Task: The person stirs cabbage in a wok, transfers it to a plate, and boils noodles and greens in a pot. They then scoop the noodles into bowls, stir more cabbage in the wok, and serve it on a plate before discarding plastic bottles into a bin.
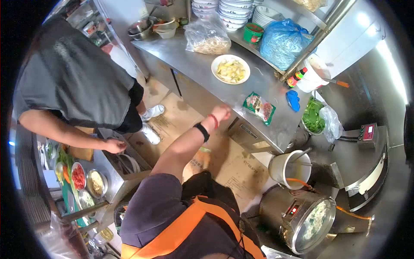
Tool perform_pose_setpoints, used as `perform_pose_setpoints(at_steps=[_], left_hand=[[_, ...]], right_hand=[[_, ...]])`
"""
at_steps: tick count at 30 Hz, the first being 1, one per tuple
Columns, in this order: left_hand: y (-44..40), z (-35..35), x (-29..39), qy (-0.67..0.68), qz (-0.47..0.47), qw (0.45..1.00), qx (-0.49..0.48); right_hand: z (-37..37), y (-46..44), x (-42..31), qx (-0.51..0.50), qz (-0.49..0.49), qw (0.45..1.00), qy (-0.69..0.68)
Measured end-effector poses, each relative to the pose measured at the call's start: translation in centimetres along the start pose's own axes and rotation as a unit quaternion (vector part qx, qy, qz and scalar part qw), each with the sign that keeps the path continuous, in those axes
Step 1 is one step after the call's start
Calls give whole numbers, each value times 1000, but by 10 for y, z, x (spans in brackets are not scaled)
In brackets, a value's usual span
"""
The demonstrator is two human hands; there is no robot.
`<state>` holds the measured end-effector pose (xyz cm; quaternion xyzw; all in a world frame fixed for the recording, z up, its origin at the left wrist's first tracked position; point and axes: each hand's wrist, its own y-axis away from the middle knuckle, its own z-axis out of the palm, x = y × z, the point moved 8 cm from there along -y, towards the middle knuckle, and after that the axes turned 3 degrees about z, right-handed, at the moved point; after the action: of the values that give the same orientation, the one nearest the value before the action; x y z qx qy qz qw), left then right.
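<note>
I saw my left hand (221,113) loosely curled by the front edge of the grey steel bench (269,90); I couldn't tell whether it held anything. My right was out of view. The round white plate (214,67), midway along that edge, already bore pale-yellow sliced food (231,71); the flat green printed packet (259,108) looked untouched, nearer the right-hand corner.

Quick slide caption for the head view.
A left hand by the counter, near a green packet and a plate of food, a co-worker standing nearby.
</note>
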<state>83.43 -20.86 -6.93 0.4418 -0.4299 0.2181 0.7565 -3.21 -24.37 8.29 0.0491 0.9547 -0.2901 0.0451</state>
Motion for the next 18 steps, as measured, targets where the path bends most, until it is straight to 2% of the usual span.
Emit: perform_pose_setpoints(at_steps=[5,7,8,9,10,12,15,16,18], left_hand=[[-82,1,25,142,-13,988,57],[-104,-1,35,212,-9,972,105],[-110,-1,35,246,-10,960,130],[-120,0,42,257,-3,958,124],[-131,-1,47,270,9,956,119],[-158,-4,57,303,36,948,87],[-169,2,73,346,38,934,81],[-160,7,90,372,29,924,87],[-155,6,94,407,-1,909,87]], right_hand=[[57,-62,-36,44,-109,993,-6],[82,-95,-112,3,-141,987,-73],[97,-113,-148,-57,-63,995,-48],[143,-131,-148,-93,-20,990,-107],[176,-146,-171,-107,35,962,-247],[210,-173,-251,-123,-33,955,-269],[236,-204,-392,-167,-206,933,-245],[252,-211,-421,-109,-305,924,-203],[271,-227,-487,-183,-288,907,-248]])
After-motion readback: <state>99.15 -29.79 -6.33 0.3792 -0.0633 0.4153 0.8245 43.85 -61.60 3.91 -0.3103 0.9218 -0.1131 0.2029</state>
